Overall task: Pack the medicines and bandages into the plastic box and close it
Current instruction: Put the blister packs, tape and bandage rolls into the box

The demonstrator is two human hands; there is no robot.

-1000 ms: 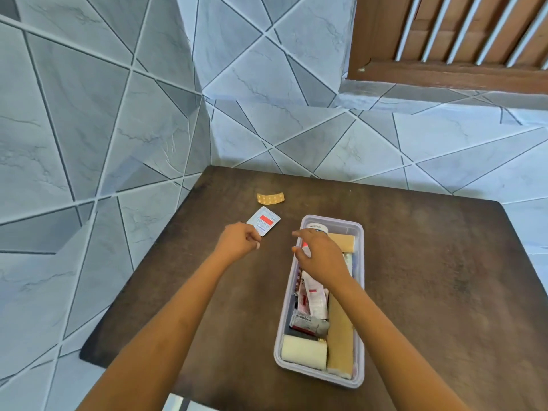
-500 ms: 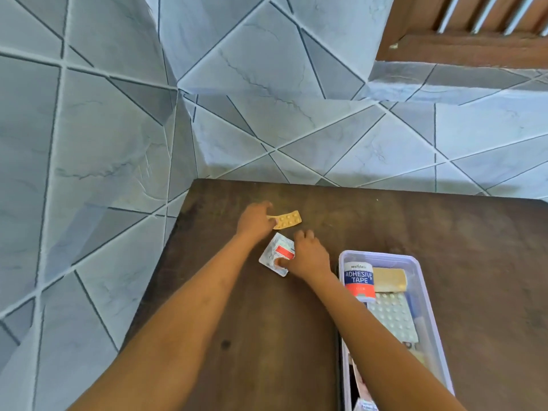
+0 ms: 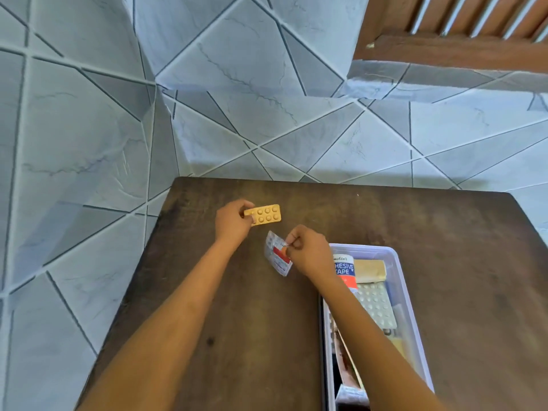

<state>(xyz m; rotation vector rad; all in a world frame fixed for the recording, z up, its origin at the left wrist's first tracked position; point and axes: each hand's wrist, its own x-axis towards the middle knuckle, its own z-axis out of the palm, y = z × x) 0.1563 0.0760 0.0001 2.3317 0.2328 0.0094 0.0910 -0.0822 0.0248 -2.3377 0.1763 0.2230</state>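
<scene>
Left hand (image 3: 232,223) closed on yellow blister strip (image 3: 264,214) — centre frame, right hand (image 3: 308,252) pinching white-red tablet strip (image 3: 277,253) above the table (image 3: 444,262), plastic box (image 3: 394,259) lower right — open, packed.

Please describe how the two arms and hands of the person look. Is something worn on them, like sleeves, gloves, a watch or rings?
Both arms are bare as far as the frame shows: no sleeves reach into view. The left hand and the right hand wear no gloves. No watch, bracelet or ring shows on either wrist or on the visible fingers. No marks or bandages appear on the forearms.
</scene>
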